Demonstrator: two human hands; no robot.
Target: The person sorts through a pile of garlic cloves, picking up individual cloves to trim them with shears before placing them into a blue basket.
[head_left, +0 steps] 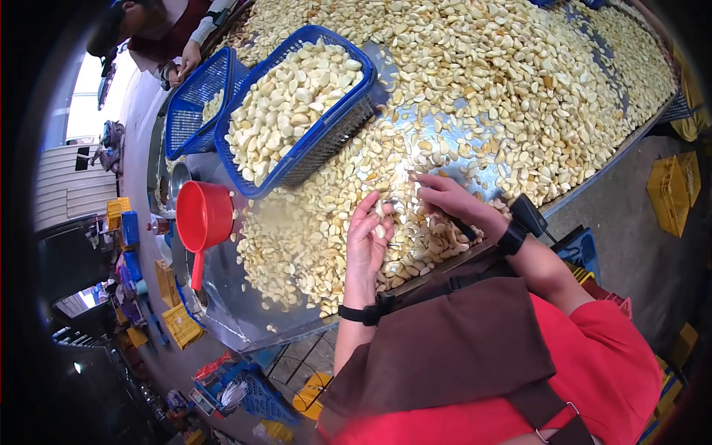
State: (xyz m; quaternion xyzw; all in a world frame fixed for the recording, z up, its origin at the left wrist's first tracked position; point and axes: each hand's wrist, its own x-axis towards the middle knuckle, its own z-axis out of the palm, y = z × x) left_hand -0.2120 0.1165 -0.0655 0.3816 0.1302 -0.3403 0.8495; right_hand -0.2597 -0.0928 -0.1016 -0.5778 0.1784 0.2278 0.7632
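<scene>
Pale, cream-coloured pieces (475, 67) lie spread over a metal table (222, 297). My left hand (368, 233) is palm up above them near the table's front edge, its fingers curled around a few of the pieces. Just to its right, my right hand (452, 199) reaches in over the pile, fingers pointing left and bent; whatever they hold is too small to make out. Beyond my hands, a blue basket (311, 159) is heaped with larger whitish pieces.
A red dipper (204, 215) stands at the table's left side. Behind it is a second blue basket (194, 96) with few pieces. A co-worker's hand (190, 58) is at the upper left. Yellow crates (667, 196) sit on the floor at right.
</scene>
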